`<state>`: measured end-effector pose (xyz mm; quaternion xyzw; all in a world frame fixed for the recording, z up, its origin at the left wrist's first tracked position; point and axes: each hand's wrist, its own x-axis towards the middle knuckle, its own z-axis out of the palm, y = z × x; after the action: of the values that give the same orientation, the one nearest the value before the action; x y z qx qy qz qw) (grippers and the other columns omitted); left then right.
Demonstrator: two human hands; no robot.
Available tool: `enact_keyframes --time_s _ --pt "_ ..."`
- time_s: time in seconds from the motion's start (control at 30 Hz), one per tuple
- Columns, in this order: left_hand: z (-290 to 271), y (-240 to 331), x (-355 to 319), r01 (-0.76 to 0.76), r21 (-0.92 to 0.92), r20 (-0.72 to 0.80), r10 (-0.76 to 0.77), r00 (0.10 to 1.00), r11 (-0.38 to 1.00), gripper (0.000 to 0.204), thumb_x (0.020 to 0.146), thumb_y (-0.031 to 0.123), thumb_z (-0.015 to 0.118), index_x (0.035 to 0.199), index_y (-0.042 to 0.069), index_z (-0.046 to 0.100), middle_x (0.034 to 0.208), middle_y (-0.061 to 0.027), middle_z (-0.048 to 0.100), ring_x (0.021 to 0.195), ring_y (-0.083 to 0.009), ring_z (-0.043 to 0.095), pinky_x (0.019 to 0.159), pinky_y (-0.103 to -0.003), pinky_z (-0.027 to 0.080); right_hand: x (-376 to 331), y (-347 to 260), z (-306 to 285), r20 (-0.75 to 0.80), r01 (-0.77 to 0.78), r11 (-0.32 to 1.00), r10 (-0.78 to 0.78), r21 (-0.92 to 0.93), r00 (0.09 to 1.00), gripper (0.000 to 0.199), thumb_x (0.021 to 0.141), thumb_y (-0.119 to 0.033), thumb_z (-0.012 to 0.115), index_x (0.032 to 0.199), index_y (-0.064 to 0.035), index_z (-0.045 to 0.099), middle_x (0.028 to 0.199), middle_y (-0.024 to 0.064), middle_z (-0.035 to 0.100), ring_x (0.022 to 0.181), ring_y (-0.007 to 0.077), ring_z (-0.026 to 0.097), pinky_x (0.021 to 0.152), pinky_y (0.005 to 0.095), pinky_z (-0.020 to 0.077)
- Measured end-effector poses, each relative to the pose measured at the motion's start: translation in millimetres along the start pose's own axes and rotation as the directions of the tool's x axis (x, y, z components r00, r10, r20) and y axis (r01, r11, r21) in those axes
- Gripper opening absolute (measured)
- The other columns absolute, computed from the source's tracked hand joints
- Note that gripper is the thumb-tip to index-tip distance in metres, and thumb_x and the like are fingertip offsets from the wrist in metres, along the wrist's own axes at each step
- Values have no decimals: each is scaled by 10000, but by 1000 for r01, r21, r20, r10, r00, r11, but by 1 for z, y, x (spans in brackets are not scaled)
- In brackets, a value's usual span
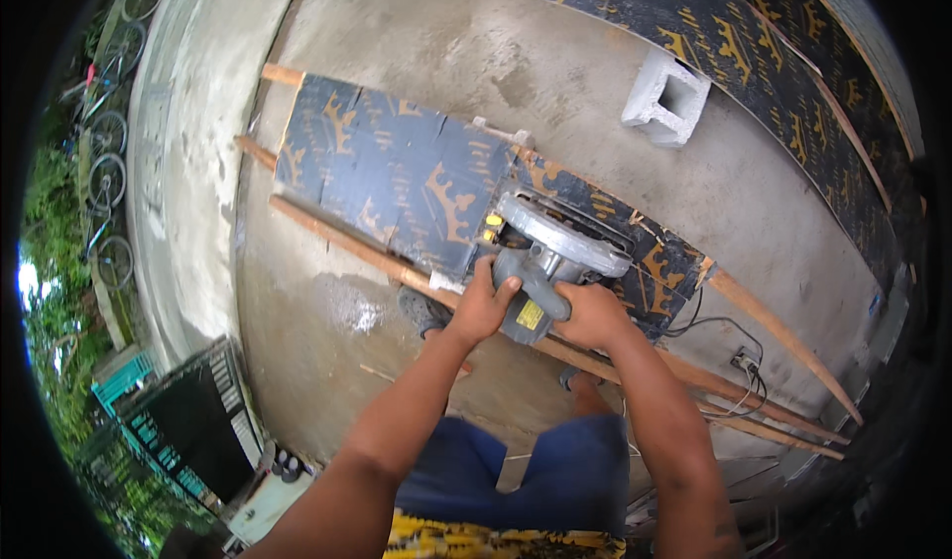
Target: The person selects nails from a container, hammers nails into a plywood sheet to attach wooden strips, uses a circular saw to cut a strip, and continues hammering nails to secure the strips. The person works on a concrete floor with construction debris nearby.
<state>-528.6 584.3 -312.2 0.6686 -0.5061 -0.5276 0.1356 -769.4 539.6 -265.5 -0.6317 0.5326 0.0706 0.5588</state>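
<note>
A grey circular saw (540, 261) rests on a dark plywood panel (377, 177) printed with gold crowns. My left hand (483, 306) is closed around the left side of the saw's body. On the right, my right hand (592, 313) grips the saw's rear handle. The metal blade guard is at the saw's far side; the blade's lower part is hidden. Wooden beams (347, 237) run beneath and along the near edge of the panel, which looks rough and splintered to the right of the saw.
A hollow concrete block (666, 101) stands beyond the panel. More printed plywood (714, 38) lies at the far right. Cords meet at an outlet box (746, 361) on the right. Wooden beams (773, 336) extend rightward. Bicycles (107, 182) line the far left, and a green gate (183, 425) stands lower left.
</note>
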Motion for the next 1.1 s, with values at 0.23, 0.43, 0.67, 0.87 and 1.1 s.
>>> enact_keyframes --time_s 0.23,0.43,0.67,0.87,1.1 --pt "8 7 -2 12 -90 -6 -13 1000 996 681 1038 529 611 1412 -8 421 1259 -328 632 1162 -479 648 984 -507 504 -7 0 0 18 -42 999 42 -14 999 386 777 -238 727 1147 -128 699 1002 218 749 969 427 718 868 510 571" --pt "-3 7 2 22 -127 -27 -26 999 992 702 1036 535 609 1413 -29 427 1236 -338 640 1177 -506 635 988 -511 502 1 -7 3 23 -19 1000 19 -6 1000 374 795 -263 725 1141 -125 698 991 211 750 966 421 720 870 514 568" --pt "-23 9 8 35 5 52 -35 998 999 689 1056 513 599 1430 -34 412 1228 -309 641 1140 -424 662 979 -464 509 3 -16 15 -27 -32 999 31 -39 999 395 772 -256 753 1140 -120 707 993 213 754 968 424 720 871 510 574" --pt "-23 11 2 94 -32 30 -93 995 995 654 1054 464 607 1433 -39 428 1322 -348 609 1242 -506 604 1034 -514 482 4 -29 5 -2 -76 997 76 4 997 410 766 -219 750 1161 -116 711 1001 226 748 984 427 715 885 501 573" --pt "-33 11 7 108 -56 70 -104 992 993 710 1050 527 580 1456 -29 406 1313 -363 613 1236 -514 609 1037 -523 484 4 -45 1 -13 -112 994 112 -7 994 396 765 -218 746 1146 -115 717 982 232 747 971 434 715 872 501 571"
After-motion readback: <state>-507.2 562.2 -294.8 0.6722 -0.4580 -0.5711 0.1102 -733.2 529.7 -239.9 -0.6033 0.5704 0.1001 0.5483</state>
